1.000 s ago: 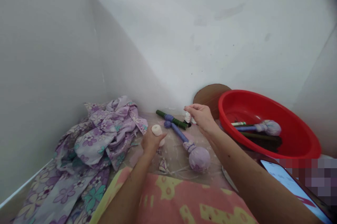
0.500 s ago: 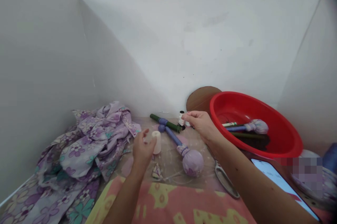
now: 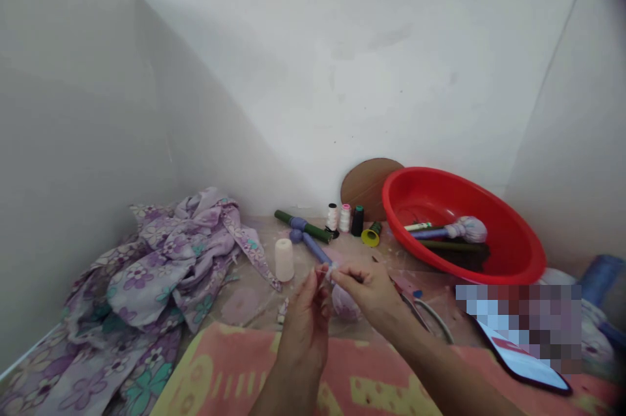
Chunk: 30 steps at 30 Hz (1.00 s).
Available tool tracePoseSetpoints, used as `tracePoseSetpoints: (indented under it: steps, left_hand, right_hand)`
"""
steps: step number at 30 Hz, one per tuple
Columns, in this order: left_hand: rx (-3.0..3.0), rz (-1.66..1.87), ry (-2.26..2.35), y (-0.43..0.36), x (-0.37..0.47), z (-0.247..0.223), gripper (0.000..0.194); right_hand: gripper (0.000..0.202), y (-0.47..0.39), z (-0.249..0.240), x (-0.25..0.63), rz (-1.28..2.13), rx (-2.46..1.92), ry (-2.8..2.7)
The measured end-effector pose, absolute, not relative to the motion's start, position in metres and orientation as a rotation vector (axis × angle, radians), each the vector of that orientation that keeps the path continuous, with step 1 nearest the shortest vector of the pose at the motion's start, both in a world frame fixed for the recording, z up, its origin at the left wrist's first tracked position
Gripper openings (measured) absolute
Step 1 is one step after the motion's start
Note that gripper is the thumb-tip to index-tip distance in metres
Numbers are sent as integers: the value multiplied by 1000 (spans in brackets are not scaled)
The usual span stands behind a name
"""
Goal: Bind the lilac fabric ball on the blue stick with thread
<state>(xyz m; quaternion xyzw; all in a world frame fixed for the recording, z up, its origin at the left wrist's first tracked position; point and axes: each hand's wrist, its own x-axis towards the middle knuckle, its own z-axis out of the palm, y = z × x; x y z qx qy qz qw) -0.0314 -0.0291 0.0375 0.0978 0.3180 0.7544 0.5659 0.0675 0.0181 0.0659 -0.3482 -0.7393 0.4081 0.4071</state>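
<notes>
"Left side?"
"Plain white spool (image 3: 284,263), upright. My left hand (image 3: 304,318): fingertips pinched on pale thread (image 3: 323,270)."
"Specimen?"
"Purple stick (image 3: 315,248) lying centre, its round lilac cloth head (image 3: 345,304) partly hidden. My right hand (image 3: 369,292): fingertips pinched, same thread."
"Writing?"
"Phone (image 3: 531,351), right: illegible."

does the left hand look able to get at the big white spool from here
Probably yes. The big white spool stands upright just beyond the left hand, with nothing visible blocking it. The likely snag is that its fingers are busy beside the right hand, at the purple ball.
</notes>
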Motion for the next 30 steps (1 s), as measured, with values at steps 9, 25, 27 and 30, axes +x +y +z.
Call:
tracePoseSetpoints:
  steps: [9, 25, 27, 30]
  left_hand:
    - [134, 1733, 587, -48, -36, 20, 4]
    - [320, 1728, 963, -63, -60, 2, 17]
    - [329, 1712, 1015, -66, -61, -3, 20]
    - [326, 1705, 1089, -71, -64, -7, 22]
  right_hand:
    - [26, -7, 22, 72, 1313, -893, -1746]
    - [36, -44, -32, 67, 658, -825, -2224]
    - [37, -47, -37, 68, 525, -791, -2288]
    - [38, -49, -46, 68, 379, -759, -2363]
